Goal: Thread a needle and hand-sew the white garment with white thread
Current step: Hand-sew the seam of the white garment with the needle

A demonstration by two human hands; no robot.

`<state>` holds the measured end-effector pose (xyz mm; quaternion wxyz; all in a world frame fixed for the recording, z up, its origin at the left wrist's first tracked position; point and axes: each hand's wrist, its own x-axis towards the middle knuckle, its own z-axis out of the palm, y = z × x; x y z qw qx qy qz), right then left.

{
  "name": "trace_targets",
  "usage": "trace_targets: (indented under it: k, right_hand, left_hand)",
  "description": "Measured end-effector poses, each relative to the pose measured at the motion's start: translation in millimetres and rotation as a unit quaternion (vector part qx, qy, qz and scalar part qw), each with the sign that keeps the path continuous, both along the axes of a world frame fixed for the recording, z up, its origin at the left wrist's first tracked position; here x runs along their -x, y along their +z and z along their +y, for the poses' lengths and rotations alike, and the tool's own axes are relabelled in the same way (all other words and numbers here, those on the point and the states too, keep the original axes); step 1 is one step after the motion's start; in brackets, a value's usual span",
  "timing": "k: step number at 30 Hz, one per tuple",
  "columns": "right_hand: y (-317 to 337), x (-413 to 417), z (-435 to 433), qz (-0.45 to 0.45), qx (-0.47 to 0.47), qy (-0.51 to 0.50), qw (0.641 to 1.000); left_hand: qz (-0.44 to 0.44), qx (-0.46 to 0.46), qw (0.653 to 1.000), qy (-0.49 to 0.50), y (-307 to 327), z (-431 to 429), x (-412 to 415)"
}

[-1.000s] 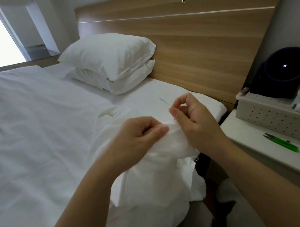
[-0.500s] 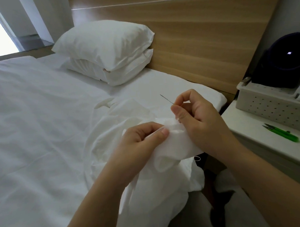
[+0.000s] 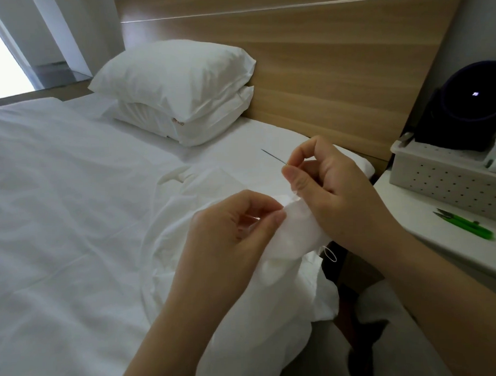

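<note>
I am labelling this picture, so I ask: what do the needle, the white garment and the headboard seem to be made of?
Needle: probably steel; thin, straight, dark grey.
White garment: thin woven cloth, perhaps cotton; matt, with soft folds and creases.
Headboard: wood or wood-look laminate, I cannot tell which; smooth, light brown, with long grain streaks.

Bedroom – bed (image 3: pixel 58 194), pillows (image 3: pixel 175 78), wood headboard (image 3: pixel 335 58).

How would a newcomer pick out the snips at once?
Right of the bed stands a white nightstand. On it, in front of the dotted white basket, lie the snips. They are the only bright green thing there, slim with dark metal tips.
</note>
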<state>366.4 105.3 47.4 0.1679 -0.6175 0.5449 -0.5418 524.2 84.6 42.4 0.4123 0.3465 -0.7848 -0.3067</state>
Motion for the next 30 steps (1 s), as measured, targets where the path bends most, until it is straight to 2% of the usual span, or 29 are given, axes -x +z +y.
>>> trace_targets:
  k: [5,8,11,14,19,25,30]
  right_hand:
    - [2,1,-2,0.01,0.009,-0.006,1.0]
    - [1,0,-4,0.012,0.009,-0.014,1.0]
    - [-5,-2,-4,-0.001,-0.005,-0.019,1.0]
    - [-7,3,-3,-0.024,-0.016,-0.035,0.999]
    - [24,13,15,0.049,0.0,-0.083,0.995]
    - [39,3,34,0.063,-0.072,0.028,0.995]
    - [33,-4,35,0.052,-0.1,0.076,0.991]
  left_hand:
    - [-0.01,-0.049,0.999,-0.016,3,0,1]
    - [0.04,-0.157,0.985,-0.054,3,0,2]
    - [0.129,-0.316,0.934,-0.107,-3,-1,4]
    - [0.193,-0.412,0.881,-0.132,-10,-5,6]
    - [0.245,-0.433,0.855,-0.146,-14,-9,6]
    - [0.283,-0.423,0.848,-0.148,-14,-9,8]
    - [0.312,-0.419,0.838,-0.157,-15,-10,10]
